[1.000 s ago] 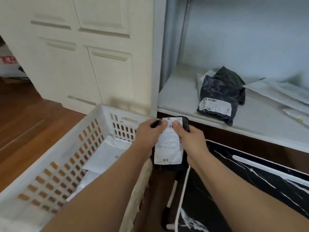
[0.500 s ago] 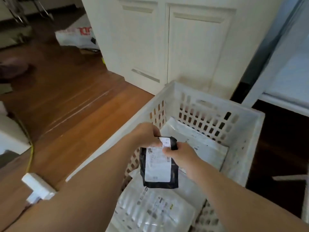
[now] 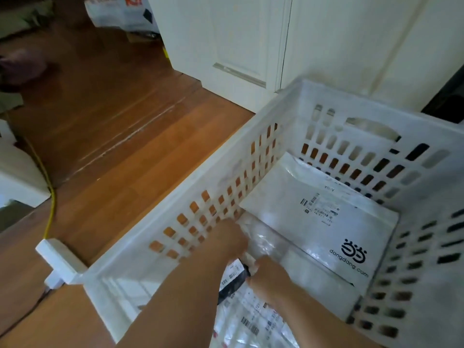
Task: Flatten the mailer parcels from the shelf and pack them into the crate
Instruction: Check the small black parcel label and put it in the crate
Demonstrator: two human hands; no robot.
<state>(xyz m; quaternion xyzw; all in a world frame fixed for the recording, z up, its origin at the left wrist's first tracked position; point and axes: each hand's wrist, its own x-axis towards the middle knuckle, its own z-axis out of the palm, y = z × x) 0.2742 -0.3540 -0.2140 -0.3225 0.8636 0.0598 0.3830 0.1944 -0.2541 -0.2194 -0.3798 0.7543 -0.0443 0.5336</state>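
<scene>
Wooden floorboards (image 3: 105, 136), warm brown with pale scuff lines, are filling the left half of the frame and running up to white panelled doors (image 3: 226, 38) that are standing across the upper middle and upper right. At the upper left edge, a white plastic bag (image 3: 120, 11) with red print is lying on the floor beside the doors, and blurred dark shapes are sitting further left. A yellow cable (image 3: 50, 194) is trailing down the left side to a white plug block (image 3: 59, 262) that is resting on the floor just beside the near left corner of the crate.

Occupying the lower right of the frame, the white slotted crate (image 3: 334, 109) is standing on the floor, its far wall close to the doors. Inside it, a large white mailer (image 3: 319, 219) printed with a dark logo is lying flat toward the far right, and clear crinkled plastic packets (image 3: 253, 320) with barcode labels are lying at the lower middle.

Both forearms are reaching in from the bottom edge. The small black mailer parcel (image 3: 234, 277), label upward, is lying low inside the crate near its left wall, on top of the packets. The left hand (image 3: 226, 241) is gripping its upper left edge with curled fingers, and the right hand (image 3: 270, 277) is pinching its right edge, so each grip is clamped on the parcel.
</scene>
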